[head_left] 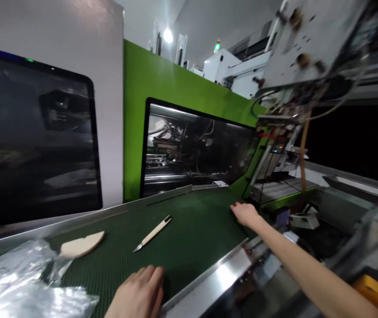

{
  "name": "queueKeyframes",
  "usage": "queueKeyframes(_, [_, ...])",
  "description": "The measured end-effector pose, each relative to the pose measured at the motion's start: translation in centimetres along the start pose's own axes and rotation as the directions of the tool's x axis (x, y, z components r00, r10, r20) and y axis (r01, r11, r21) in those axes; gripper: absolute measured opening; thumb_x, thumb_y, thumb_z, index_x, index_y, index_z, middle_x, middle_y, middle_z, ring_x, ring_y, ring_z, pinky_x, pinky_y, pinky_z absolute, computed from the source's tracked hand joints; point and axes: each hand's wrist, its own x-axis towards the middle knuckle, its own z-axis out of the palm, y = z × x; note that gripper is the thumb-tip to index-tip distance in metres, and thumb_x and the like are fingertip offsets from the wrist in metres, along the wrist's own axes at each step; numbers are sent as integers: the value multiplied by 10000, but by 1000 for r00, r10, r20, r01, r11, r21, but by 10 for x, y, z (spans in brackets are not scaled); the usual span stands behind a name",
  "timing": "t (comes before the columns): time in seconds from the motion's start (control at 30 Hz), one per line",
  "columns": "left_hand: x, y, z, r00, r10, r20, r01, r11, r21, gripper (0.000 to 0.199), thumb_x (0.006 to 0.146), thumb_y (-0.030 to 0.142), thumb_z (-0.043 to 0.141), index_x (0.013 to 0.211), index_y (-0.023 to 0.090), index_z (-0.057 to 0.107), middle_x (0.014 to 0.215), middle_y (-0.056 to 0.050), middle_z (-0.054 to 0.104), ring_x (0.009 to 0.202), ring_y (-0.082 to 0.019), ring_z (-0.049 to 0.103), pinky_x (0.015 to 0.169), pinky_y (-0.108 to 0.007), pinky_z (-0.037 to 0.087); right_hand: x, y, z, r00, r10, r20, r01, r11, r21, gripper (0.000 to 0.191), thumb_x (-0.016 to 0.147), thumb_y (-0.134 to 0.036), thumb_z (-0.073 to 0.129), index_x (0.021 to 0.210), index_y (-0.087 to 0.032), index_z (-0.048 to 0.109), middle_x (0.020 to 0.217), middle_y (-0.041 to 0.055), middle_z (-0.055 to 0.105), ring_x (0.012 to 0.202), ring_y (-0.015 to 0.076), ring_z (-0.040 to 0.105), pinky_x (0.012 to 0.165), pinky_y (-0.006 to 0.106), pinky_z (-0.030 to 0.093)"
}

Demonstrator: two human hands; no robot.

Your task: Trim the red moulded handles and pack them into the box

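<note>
My left hand (139,289) lies palm down on the green conveyor belt (189,225) at the bottom of the view, holding nothing. The nearest object to it is a craft knife (152,233) with a cream handle and a bare blade, lying on the belt. Farther left are a cream half-moon moulded piece (81,244) and a crumpled clear plastic bag (20,282), which touch each other. My right hand (245,214) rests empty on the belt's far right part, close to the steel side rail (209,276).
A green moulding machine with a dark window (195,150) runs along the belt's far side, next to a grey panel with a large dark window (33,137). An overhead metal mechanism (301,57) hangs at upper right. Machine parts and trays lie beyond the rail at right.
</note>
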Motion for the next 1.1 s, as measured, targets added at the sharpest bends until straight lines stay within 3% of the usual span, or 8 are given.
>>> queueKeyframes(0.3, [-3,5,9,989,90,-117,-85,995,44,208,859,103,401,939,177,578,932,-85,661,825,-283,648,729,-434,548,5,11,-21,971,-234,48,238,965,-113,298,936,-347,597,1166,-158,600,1129,64,635,984,181,636,851,389,548])
queueKeyframes(0.5, [-5,5,12,950,160,-267,-124,982,145,77,878,182,471,885,180,547,820,-64,628,704,-251,616,629,-367,507,-18,-49,-64,922,-371,-111,349,920,-177,249,955,-327,566,1133,-158,602,1059,50,633,887,151,632,783,347,553])
queueKeyframes(0.6, [-15,9,15,894,261,-363,-177,953,247,34,875,194,527,868,168,549,780,-49,605,675,-236,588,594,-346,472,-53,-109,-79,844,-499,-197,468,865,-182,216,942,-282,582,1113,-151,601,1057,46,619,891,152,620,767,339,551])
queueKeyframes(0.7, [-38,14,23,788,415,-454,-259,893,367,64,889,216,547,893,155,567,787,-41,599,696,-214,569,634,-343,469,-97,-168,-82,737,-625,-257,602,780,-171,161,925,-207,592,1076,-153,611,1034,37,612,921,159,609,768,330,547])
queueKeyframes(0.8, [-74,16,30,688,472,-551,-252,868,428,89,903,155,503,909,140,590,820,-67,622,754,-218,585,718,-360,471,-130,-203,-82,645,-687,-334,690,712,-132,268,896,-129,601,1161,-164,585,1052,36,605,942,169,604,752,321,545])
queueKeyframes(0.87, [-100,16,30,665,443,-601,-211,883,419,144,902,109,464,923,130,605,856,-91,642,784,-231,598,732,-362,469,-140,-206,-86,611,-685,-398,717,691,-88,247,871,-60,581,1104,-141,604,1020,48,610,918,180,603,723,320,541])
queueKeyframes(0.97, [-133,15,18,684,339,-646,-159,933,322,219,891,67,425,979,135,614,896,-87,657,776,-212,596,707,-327,480,-151,-184,-105,565,-645,-514,754,657,6,158,885,-28,505,896,-119,633,902,81,624,866,204,597,709,342,530])
queueKeyframes(1.1, [-158,22,0,596,91,-798,-82,995,52,266,894,66,448,1100,145,596,1040,-95,646,937,-195,603,807,-279,504,-196,-162,-137,449,-574,-685,855,498,144,179,976,-167,462,992,-191,638,999,57,660,922,148,603,825,286,516])
